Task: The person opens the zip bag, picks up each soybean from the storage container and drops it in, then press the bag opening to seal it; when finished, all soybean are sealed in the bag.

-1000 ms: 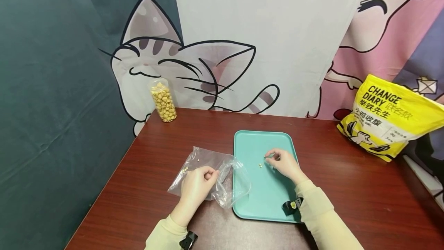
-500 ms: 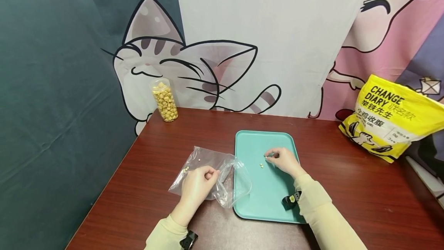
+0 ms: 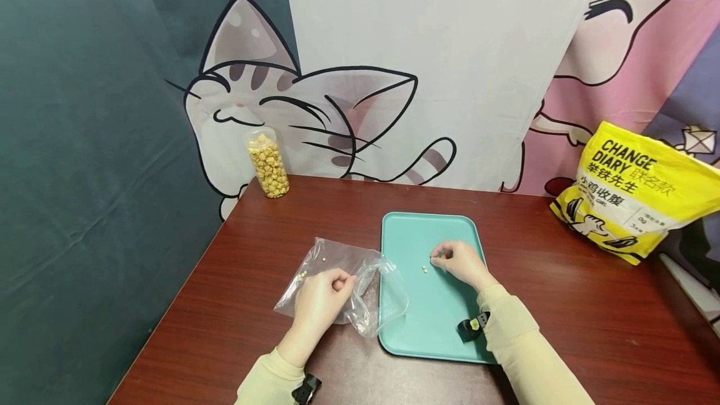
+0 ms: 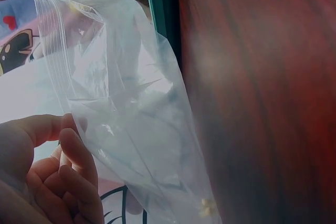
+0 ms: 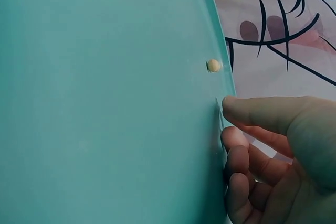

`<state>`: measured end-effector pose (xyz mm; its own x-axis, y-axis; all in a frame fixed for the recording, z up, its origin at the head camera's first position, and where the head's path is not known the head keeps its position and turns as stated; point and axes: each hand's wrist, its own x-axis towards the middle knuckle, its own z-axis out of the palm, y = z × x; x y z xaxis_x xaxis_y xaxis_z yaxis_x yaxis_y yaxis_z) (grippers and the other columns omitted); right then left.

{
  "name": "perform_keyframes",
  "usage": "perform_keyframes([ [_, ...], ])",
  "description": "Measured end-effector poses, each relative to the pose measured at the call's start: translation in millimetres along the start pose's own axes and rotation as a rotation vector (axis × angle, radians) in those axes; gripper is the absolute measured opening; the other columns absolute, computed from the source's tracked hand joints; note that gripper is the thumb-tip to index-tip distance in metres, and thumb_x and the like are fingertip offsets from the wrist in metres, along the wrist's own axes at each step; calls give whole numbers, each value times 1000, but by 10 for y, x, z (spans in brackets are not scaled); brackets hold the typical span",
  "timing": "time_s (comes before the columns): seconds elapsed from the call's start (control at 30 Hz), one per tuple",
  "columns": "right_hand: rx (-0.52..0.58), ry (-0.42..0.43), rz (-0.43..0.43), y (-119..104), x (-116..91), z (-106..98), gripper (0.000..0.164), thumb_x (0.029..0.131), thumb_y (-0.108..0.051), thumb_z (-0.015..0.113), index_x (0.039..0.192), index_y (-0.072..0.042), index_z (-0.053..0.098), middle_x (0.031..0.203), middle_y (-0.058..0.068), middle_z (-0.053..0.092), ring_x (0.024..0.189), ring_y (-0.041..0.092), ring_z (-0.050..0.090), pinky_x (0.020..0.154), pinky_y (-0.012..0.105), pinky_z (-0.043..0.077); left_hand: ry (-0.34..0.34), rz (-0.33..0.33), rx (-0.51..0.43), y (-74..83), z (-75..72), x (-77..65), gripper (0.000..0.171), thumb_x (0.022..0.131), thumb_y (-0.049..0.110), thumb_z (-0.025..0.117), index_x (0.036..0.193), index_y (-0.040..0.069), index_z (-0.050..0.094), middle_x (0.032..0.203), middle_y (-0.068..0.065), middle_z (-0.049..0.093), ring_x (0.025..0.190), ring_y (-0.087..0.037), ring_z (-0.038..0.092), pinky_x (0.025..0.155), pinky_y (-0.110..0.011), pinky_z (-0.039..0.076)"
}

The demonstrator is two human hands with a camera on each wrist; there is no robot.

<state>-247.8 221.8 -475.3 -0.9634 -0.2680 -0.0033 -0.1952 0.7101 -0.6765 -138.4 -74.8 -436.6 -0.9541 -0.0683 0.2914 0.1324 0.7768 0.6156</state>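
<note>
My left hand (image 3: 320, 295) pinches the edge of a clear zip-lock bag (image 4: 142, 124) near its mouth. The bag lies partly on the table, its mouth end over the left rim of a turquoise tray (image 3: 405, 345). Several small pale-yellow beans (image 3: 300, 275) sit toward its far end. My right hand (image 3: 458, 262) is low over the tray, thumb and index tips close to the surface. The right wrist view shows a gap between those fingertips, nothing visible in it, and the other fingers curled. Beside them on the tray lie two round beans (image 3: 424, 269); one bean (image 5: 213, 65) shows close up.
A clear jar of popcorn (image 3: 269, 164) stands at the table's back left corner. At the back right stands a big yellow bag (image 3: 624, 192) with printed lettering. The reddish-brown table (image 3: 225, 330) meets a cartoon-printed cloth (image 3: 439, 49) behind.
My right thumb and index tips shift slightly down over the tray. The left hand keeps its pinch on the bag, and the two beans stay where they lie.
</note>
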Motion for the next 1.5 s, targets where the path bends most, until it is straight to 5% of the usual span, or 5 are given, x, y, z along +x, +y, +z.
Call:
perform_keyframes([
  [0.33, 20, 35, -30, -45, -71, -10, 4, 86, -13, 68, 88, -9, 69, 70, 0, 56, 65, 15, 49, 60, 31, 39, -1, -1, -3, -16, 10, 3, 12, 83, 30, 69, 72, 26, 67, 60, 16, 57, 55, 1, 51, 47, -24, 36],
  [0.83, 38, 83, -207, -307, -328, 62, 7, 84, -21, 72, 86, -15, 70, 66, -11, 56, 58, 4, 47, 55, 24, 40, -10, -6, -3, 3, 19, 15, 12, 82, 30, 69, 71, 26, 67, 59, 16, 57, 53, 0, 50, 47, -24, 36],
  [1.17, 119, -23, -343, -688, -461, 125, 5, 86, -20, 70, 88, -17, 69, 67, -12, 55, 60, 3, 48, 56, 22, 42, 3, 9, 6, 6, 25, 5, 11, 82, 30, 70, 72, 26, 68, 60, 16, 58, 53, 0, 50, 47, -25, 36],
  [1.5, 148, -56, -375, -762, -467, 175, 10, 85, -12, 70, 93, -8, 69, 67, -11, 54, 59, 2, 46, 55, 22, 42, 1, 8, -5, 6, 12, -6, 11, 82, 30, 69, 73, 26, 68, 60, 16, 58, 53, 0, 51, 46, -24, 36],
])
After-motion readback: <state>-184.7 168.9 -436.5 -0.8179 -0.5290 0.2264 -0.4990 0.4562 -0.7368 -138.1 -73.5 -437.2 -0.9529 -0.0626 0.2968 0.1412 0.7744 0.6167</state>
